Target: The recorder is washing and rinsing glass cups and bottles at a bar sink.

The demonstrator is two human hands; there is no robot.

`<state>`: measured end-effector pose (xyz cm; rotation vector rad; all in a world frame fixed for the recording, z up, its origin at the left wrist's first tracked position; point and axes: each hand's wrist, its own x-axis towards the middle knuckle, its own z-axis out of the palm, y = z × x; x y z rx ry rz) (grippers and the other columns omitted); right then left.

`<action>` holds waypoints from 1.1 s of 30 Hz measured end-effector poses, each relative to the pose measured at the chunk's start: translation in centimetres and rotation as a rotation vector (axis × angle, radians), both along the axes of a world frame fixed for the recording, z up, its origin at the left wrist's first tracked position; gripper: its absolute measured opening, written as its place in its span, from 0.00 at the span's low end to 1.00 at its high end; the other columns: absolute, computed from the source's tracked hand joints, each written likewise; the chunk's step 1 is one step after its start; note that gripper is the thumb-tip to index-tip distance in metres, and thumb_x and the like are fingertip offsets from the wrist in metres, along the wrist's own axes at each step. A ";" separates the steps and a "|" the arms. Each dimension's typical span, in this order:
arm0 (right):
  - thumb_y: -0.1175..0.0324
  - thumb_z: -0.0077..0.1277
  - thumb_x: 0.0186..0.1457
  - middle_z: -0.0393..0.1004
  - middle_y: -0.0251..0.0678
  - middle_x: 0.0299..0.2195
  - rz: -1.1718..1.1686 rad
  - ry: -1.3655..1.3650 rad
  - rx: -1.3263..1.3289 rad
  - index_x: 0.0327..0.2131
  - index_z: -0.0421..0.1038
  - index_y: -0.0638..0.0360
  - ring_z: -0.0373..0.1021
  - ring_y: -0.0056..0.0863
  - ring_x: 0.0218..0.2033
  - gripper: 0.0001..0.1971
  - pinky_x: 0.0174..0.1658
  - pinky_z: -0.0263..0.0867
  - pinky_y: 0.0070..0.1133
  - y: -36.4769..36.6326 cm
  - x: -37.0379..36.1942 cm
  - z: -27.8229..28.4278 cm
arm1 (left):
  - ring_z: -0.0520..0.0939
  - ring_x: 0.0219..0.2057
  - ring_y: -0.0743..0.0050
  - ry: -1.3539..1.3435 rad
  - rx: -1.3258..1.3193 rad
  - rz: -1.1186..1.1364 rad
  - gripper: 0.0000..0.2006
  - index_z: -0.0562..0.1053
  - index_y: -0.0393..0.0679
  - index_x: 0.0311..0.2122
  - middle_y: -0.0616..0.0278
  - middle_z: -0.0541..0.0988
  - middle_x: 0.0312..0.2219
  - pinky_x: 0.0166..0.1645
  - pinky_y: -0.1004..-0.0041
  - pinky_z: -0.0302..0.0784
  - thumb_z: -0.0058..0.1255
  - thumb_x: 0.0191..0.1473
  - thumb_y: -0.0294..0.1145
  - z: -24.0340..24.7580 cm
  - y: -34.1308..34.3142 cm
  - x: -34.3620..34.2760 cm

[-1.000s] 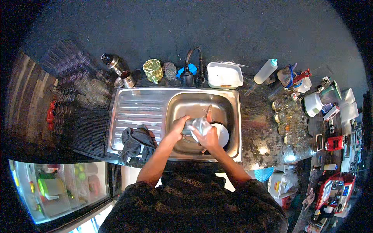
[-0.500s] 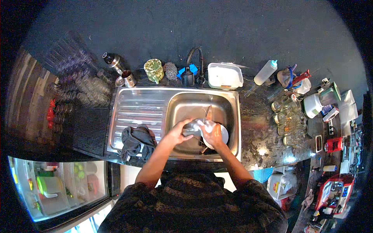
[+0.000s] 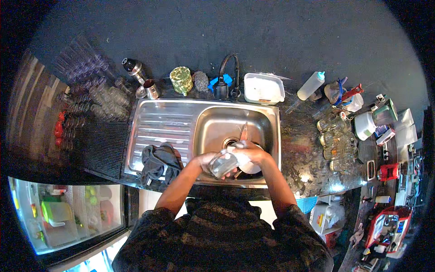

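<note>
Hands grip a clear glass (image 3: 223,163) over the sink (image 3: 208,127): left hand (image 3: 206,159) closed around it, right hand (image 3: 249,152) rubbing its rim, so drips fall into the basin

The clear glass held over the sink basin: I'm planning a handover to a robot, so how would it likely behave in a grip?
The clear glass sits between the left hand and right hand over the steel sink, so it is probably wet and slippery. It looks thin and transparent, so likely fragile. Being round, it may roll if laid down.
</note>
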<state>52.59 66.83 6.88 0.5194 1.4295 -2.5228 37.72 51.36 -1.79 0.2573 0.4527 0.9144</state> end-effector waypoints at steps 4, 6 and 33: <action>0.66 0.57 0.47 0.72 0.38 0.39 -0.363 -0.185 0.227 0.45 0.65 0.67 0.70 0.25 0.38 0.23 0.37 0.68 0.18 3.1 0.4 -0.7 | 0.79 0.36 0.56 0.004 -0.059 0.253 0.30 0.61 0.37 0.54 0.46 0.73 0.44 0.37 0.57 0.78 0.43 0.53 0.51 -0.4 -0.1 0.6; 0.68 0.56 0.46 0.71 0.41 0.40 -0.511 -0.100 0.408 0.48 0.64 0.63 0.70 0.28 0.37 0.24 0.38 0.69 0.20 4.8 1.4 -0.7 | 0.79 0.36 0.54 -0.367 -0.126 0.294 0.29 0.62 0.39 0.53 0.46 0.73 0.43 0.36 0.55 0.78 0.39 0.55 0.53 0.1 0.4 0.8; 0.69 0.42 0.55 0.61 0.52 0.49 -0.694 0.210 0.931 0.51 0.60 0.65 0.62 0.39 0.48 0.19 0.50 0.60 0.29 -5.2 -1.6 -2.7 | 0.76 0.43 0.69 0.000 -0.106 0.880 0.34 0.67 0.50 0.50 0.65 0.75 0.42 0.49 0.64 0.71 0.28 0.52 0.69 5.4 3.8 2.2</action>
